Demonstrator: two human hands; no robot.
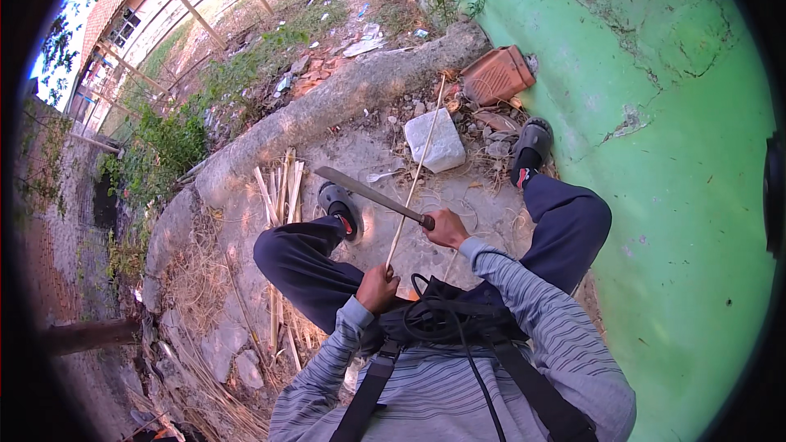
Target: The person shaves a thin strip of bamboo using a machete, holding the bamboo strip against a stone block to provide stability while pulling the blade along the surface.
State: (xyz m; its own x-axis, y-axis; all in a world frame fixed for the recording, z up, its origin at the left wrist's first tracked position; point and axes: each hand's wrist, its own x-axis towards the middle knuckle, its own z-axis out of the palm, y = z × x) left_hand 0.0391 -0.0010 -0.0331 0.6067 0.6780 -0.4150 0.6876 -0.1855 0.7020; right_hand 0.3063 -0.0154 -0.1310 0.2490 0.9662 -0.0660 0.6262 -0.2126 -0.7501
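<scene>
My left hand (pixel 377 289) is closed round the near end of a long, thin, pale stick (pixel 420 165), which slants up and away to the right. In my right hand (pixel 448 229) is the dark handle of a machete (pixel 368 191). Its long blade points to the far left and crosses the stick just beyond the handle; I cannot tell whether blade and stick touch. Past my hands, a white block (pixel 435 141) sits on the ground, and the stick's far part passes over it in view.
Split pale strips (pixel 282 188) lie beside my left foot, with shavings (pixel 201 278) at the left. A rounded concrete ridge (pixel 327 98) curves beyond my feet. An orange clay piece (pixel 498 76) rests by the green wall (pixel 671 196) on the right. A black cable (pixel 467 336) hangs at my chest.
</scene>
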